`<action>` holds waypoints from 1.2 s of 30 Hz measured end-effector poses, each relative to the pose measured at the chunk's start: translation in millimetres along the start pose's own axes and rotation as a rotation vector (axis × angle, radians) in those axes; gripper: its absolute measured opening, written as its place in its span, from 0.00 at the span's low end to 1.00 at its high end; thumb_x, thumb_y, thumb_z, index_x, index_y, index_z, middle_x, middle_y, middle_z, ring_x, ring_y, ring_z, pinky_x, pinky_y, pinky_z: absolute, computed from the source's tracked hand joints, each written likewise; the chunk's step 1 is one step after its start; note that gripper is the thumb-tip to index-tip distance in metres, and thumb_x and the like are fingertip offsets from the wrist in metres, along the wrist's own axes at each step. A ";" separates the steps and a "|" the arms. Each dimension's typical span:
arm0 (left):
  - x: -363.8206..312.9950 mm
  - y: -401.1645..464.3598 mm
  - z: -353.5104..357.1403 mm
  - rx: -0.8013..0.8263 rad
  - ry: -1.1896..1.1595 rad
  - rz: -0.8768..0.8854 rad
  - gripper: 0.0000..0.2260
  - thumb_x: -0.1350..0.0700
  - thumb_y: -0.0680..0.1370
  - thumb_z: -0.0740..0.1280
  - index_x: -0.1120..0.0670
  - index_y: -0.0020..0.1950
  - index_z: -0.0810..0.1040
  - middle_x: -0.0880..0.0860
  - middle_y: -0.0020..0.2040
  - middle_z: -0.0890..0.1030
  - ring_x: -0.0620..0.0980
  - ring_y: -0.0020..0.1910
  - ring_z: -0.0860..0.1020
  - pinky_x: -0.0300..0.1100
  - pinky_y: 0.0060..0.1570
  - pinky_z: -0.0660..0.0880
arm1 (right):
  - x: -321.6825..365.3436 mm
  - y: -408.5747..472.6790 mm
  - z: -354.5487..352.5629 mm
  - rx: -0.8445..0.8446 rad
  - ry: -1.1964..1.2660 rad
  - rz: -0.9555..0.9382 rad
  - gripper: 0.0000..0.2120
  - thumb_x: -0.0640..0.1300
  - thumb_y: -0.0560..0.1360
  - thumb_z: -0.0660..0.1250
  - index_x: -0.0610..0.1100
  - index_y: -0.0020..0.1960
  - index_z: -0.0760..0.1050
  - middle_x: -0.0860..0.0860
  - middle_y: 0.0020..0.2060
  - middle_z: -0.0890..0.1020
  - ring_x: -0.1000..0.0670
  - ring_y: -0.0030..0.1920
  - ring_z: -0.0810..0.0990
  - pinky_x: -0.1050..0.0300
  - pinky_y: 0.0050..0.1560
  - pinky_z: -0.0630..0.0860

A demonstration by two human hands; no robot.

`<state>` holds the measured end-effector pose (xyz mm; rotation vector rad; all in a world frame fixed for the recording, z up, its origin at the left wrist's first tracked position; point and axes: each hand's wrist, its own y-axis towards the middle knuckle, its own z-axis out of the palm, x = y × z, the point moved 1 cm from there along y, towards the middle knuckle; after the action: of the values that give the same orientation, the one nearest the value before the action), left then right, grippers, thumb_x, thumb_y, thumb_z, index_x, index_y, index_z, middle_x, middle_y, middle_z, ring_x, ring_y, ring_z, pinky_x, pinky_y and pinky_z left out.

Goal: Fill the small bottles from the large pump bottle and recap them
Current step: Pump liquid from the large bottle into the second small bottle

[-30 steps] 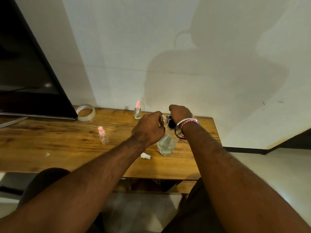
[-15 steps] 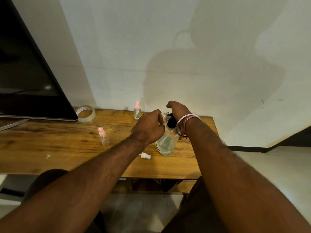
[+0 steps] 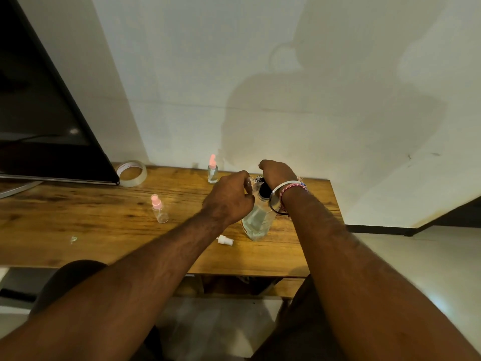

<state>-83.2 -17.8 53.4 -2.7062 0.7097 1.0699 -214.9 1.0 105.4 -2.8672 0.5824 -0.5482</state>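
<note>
On the desk (image 3: 78, 204), toward its right end, the pump bottle (image 3: 256, 222) stands with clear liquid inside, and both your hands meet at its top. Your right hand (image 3: 277, 171) lies over the black pump head, fingers curled down around it; a metal bangle (image 3: 279, 190) and a red-and-white thread band (image 3: 292, 190) ring that wrist. Your left hand (image 3: 230, 199) is curled round a small clear bottle (image 3: 250, 184), holding it up just beside the pump's nozzle; only a bit of its glassy body shows past your fingers, so you cannot tell how full it is or whether the nozzle touches it.

A white spray cap (image 3: 225, 240) lies on its side on the desk, just left of the pump bottle's base and below your left wrist.

Two more small bottles stand upright with pink caps on: one (image 3: 159, 209) left of your left hand, near the desk's middle, and one (image 3: 212, 169) farther back close to the wall (image 3: 286, 74). They are well apart from each other.

A roll of clear tape (image 3: 132, 173) lies at the back left, just beside the lower corner of a dark screen (image 3: 39, 113). A tiny pale scrap (image 3: 73, 239) lies near the front left of the desk.
</note>
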 end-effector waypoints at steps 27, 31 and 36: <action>-4.7 4.9 -11.1 0.017 0.031 0.019 0.08 0.58 0.74 0.71 0.49 0.51 0.79 0.48 0.45 0.83 0.49 0.44 0.80 0.44 0.44 0.81 | 5.0 3.2 -13.2 0.062 0.248 0.139 0.18 0.40 0.85 0.53 0.34 0.71 0.69 0.34 0.68 0.73 0.35 0.69 0.71 0.43 0.69 0.69; -4.2 3.6 -10.0 0.015 0.030 0.026 0.08 0.59 0.73 0.72 0.49 0.50 0.79 0.48 0.45 0.83 0.49 0.44 0.80 0.44 0.43 0.80 | 2.8 0.2 -9.8 0.048 0.115 0.096 0.17 0.37 0.83 0.55 0.34 0.69 0.70 0.35 0.66 0.75 0.35 0.66 0.74 0.44 0.67 0.71; -0.9 2.2 -9.7 0.035 0.038 0.021 0.08 0.60 0.72 0.72 0.50 0.49 0.79 0.48 0.46 0.82 0.49 0.45 0.80 0.42 0.42 0.78 | 2.4 -2.9 -3.7 -0.017 -0.059 0.022 0.10 0.36 0.78 0.63 0.37 0.59 0.74 0.37 0.56 0.80 0.36 0.55 0.78 0.47 0.59 0.76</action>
<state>-78.9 -22.3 61.1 -2.7017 0.7580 1.0038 -213.3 2.3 110.3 -2.8778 0.6117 -0.4560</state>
